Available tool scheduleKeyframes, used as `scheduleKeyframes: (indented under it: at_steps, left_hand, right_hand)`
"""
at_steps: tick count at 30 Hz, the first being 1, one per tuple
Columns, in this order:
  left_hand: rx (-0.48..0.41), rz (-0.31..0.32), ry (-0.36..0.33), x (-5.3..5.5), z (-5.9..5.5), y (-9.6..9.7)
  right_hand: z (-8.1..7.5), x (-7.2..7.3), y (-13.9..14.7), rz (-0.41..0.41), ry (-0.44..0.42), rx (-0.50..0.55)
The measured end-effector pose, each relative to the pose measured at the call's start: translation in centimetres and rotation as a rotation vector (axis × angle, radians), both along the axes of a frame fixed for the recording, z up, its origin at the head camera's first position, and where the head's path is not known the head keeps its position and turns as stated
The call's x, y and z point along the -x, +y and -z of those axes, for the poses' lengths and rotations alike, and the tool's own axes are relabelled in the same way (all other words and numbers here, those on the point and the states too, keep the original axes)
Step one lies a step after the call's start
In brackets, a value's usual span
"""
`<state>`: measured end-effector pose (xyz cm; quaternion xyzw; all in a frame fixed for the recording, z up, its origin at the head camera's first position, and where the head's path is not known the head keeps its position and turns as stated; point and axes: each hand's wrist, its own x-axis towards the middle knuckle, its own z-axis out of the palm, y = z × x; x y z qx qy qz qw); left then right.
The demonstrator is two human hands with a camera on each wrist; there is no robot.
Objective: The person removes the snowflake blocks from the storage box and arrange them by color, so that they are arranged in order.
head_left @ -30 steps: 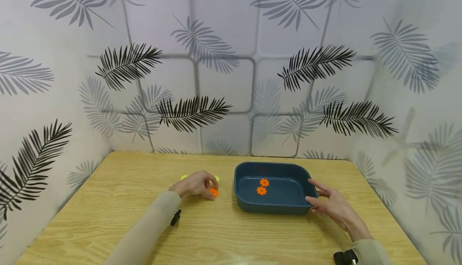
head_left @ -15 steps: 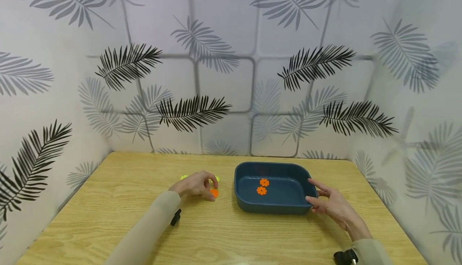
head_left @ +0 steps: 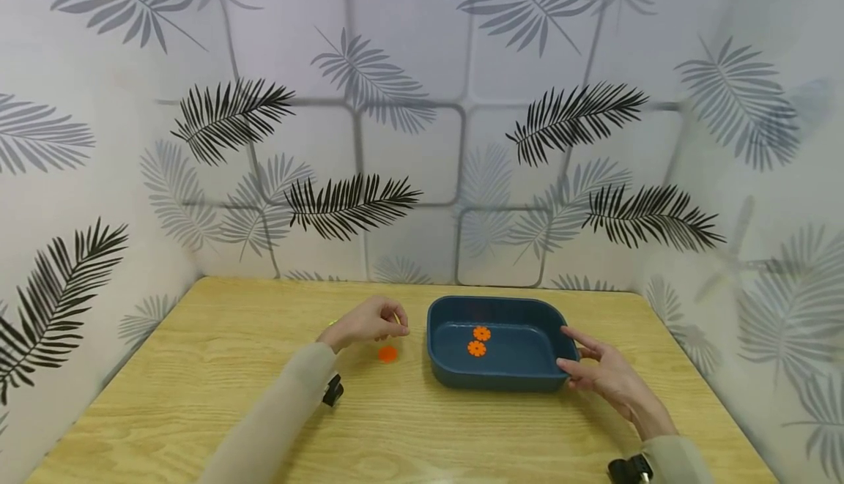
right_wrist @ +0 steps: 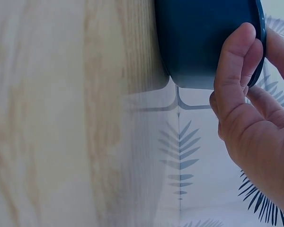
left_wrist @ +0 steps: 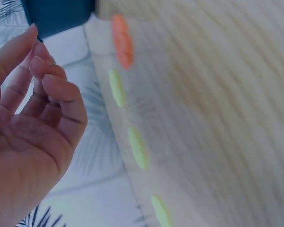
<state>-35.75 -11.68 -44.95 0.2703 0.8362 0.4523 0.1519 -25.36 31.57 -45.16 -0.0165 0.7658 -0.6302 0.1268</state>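
Note:
My left hand (head_left: pixel 365 321) is raised above the table, left of a dark blue tray (head_left: pixel 497 381). Its thumb and index fingertips come together; whether a thin piece is between them cannot be seen. Below it, an orange flower-shaped disc (head_left: pixel 387 354) lies on the table, a little blurred. In the left wrist view, the orange disc (left_wrist: pixel 122 41) is in a row with several yellow-green discs (left_wrist: pixel 138 147). My right hand (head_left: pixel 609 381) grips the tray's right end, fingers and thumb on either side of the wall. Two orange flower discs (head_left: pixel 477 348) lie inside the tray.
The wooden table (head_left: pixel 422 433) meets a leaf-patterned wall covering (head_left: pixel 409 147) at the back and sides. A bit of yellow-green shows just behind the left hand (head_left: pixel 332 323).
My left hand has risen and shifted slightly right, away from the orange disc on the table. My right hand and the tray stay in place.

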Motion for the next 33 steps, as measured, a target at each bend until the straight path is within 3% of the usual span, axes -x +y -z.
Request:
scheduleKeyframes:
  at_steps: [5, 10, 14, 19, 24, 33]
  left_hand:
    - [-0.054, -0.055, 0.037, -0.3, -0.7, 1.6]
    - [-0.1, -0.067, 0.052, -0.4, -0.8, 3.3]
    - [-0.136, -0.114, 0.073, -0.3, -1.0, 4.6]
    - [-0.239, -0.171, 0.081, -0.7, -1.0, 6.6]
    - [-0.333, -0.183, 0.049, -1.0, -0.7, 8.6]
    - [-0.298, -0.145, 0.063, -1.1, -0.6, 11.1]
  right_hand:
    - [0.2, -0.1, 0.1, 0.006, -0.002, 0.0]
    - [0.2, -0.1, 0.0, 0.001, -0.001, -0.006]
    - [0.1, 0.2, 0.0, -0.008, 0.005, -0.011]
    - [0.1, 0.1, 0.2, -0.005, 0.007, -0.012]
    - [0.1, 0.0, 0.2, 0.0, 0.001, -0.01]
    - [0.0, 0.2, 0.2, 0.001, 0.001, -0.002]
